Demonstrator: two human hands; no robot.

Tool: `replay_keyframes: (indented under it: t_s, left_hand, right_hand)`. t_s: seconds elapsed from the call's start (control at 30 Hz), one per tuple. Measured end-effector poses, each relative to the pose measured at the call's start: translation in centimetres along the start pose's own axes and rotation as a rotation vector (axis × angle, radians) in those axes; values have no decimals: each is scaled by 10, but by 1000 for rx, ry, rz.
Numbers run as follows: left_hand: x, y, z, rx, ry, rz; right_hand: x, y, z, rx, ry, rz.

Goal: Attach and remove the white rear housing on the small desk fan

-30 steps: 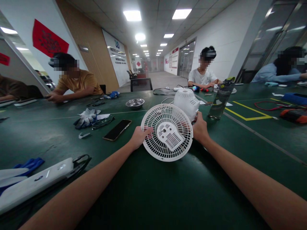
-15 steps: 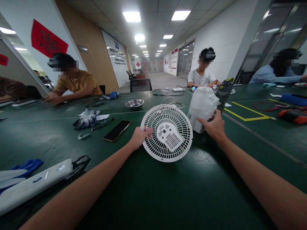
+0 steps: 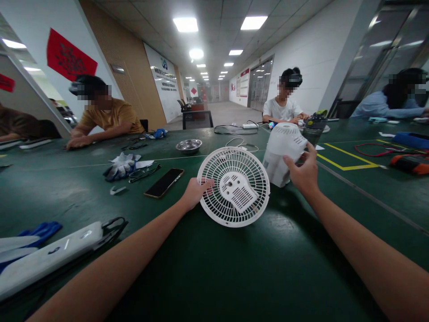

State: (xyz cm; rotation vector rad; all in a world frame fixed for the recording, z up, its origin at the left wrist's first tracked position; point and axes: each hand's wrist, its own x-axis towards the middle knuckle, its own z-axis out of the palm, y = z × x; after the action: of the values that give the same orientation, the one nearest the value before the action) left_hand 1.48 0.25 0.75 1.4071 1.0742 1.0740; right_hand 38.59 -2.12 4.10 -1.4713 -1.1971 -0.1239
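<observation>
A round white fan (image 3: 246, 210), its slotted back cover facing me, is held tilted up over the green table. My left hand (image 3: 197, 192) is closed on the left rim of its grille, thumb across the bars. To its right stands a white plastic fan housing (image 3: 279, 150) with vent slots near its top, slightly tilted. My right hand (image 3: 305, 172) grips the right side of this housing, thumb in front and fingers along the far side. Part of the fingers is hidden. A thin white cable (image 3: 239, 141) runs on the table behind the fan.
A phone (image 3: 164, 182), work gloves (image 3: 122, 166) and a metal bowl (image 3: 188, 146) lie left of the fan. Nearer left is a white power bank-like device (image 3: 56, 255). Behind the housing stands a dark bottle (image 3: 315, 127). Several people sit around the table.
My right hand has shifted its hold, with thumb and fingers a little further up and right on the housing. Fan and left hand have hardly moved.
</observation>
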Motion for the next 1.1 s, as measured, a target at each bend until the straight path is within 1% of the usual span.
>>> replay_keyframes:
  t_s: [0.17,0.37,0.47,0.57,0.77,0.83,0.9,1.0,1.1]
  left_hand:
    - [0,-1,-1,12,-11,29]
    - [1,-3,-1,1,-11,37]
    - [0,-1,-1,4,-23,44]
    - [-1,1,0,-7,-28,35]
    - [1,-2,0,-12,-9,17]
    - [2,-4,0,-24,-4,20]
    - [3,-5,-1,-34,-1,24]
    - [3,-5,-1,-25,-10,26]
    - [2,-5,-1,-14,-14,31]
  right_hand:
    - [0,2,-1,17,52,-12]
    - [4,9,-1,36,-15,-36]
    - [5,9,0,63,-28,-18]
    - [5,8,0,94,-38,-35]
    - [7,8,4,184,-30,-55]
    - [8,10,5,218,-11,-74]
    - [9,11,4,228,17,-133]
    - [8,9,0,144,107,-248]
    - [1,-3,-5,76,211,-317]
